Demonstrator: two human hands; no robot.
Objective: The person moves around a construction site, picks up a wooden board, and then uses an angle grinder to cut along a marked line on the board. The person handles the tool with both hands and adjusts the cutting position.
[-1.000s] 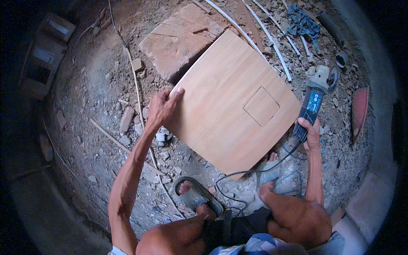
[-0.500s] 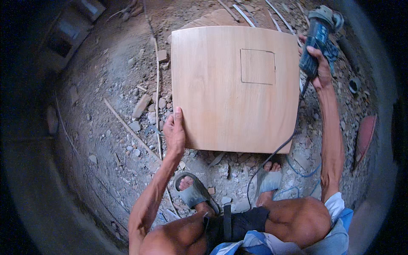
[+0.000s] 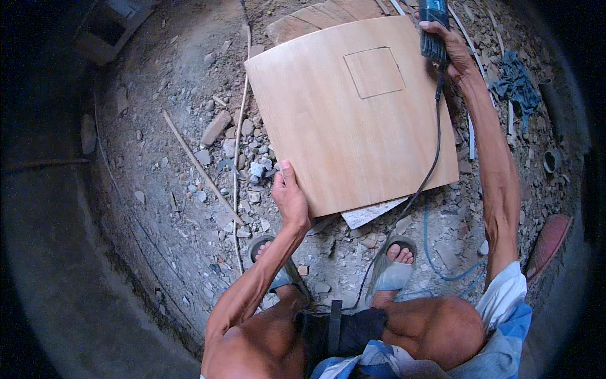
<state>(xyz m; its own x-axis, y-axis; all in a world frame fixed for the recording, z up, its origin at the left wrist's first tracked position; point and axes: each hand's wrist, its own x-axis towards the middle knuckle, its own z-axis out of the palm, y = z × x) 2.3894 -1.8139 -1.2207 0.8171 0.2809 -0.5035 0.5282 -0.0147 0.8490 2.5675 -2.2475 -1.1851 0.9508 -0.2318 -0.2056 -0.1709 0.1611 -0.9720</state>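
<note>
1. Left hand pinches the panel at its near left corner, thumb on the upper face; the fingers beneath are hidden. A firm hold there, I judge, best checks rocking.
2. Right hand is wrapped round the body of the tool, by the panel's far right corner. Its working end lies outside the view, so a full, closed grip seems wise.
3. The panel lies in front of the feet, over rubble, its far edge overlapping a slab and its near edge a white piece. I cannot tell what bears its weight; level support would serve well.
4. The black cord crosses the panel's right side; better led off to the side, clear of tool and feet.
5. The outline drawn on the panel is well apart from the left hand; fingers are best placed outside it.
6. Counted: two hands, one panel, one outline, one tool, one black cord, one slab, one white piece, two sandals, one blue cloth. Rubble pieces are too many to count.
</note>
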